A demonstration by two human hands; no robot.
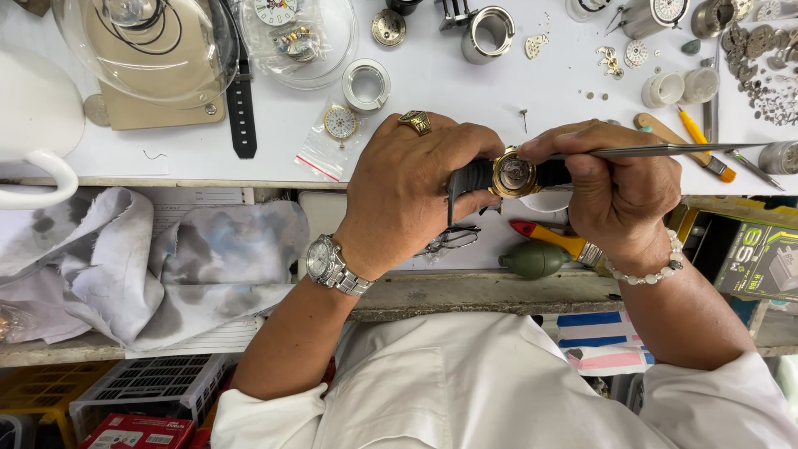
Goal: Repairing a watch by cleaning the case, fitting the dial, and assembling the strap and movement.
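My left hand (411, 187), with a gold ring and a steel wristwatch on the wrist, grips a gold-cased watch (513, 174) by its black strap, case back open toward me. My right hand (619, 179), wearing a white bead bracelet, pinches long metal tweezers (677, 150) whose tip end sits at the watch case. Both hands hover over the near edge of the white workbench (449, 108).
A green rubber dust blower (533, 259) and a yellow-handled brush (559, 240) lie under my hands. Black watch strap (241, 108), glass domes (150, 41), metal rings (366, 83), small gears (761, 58), a watch dial (340, 122), a stained cloth (166, 266) and a white mug (33, 125) surround them.
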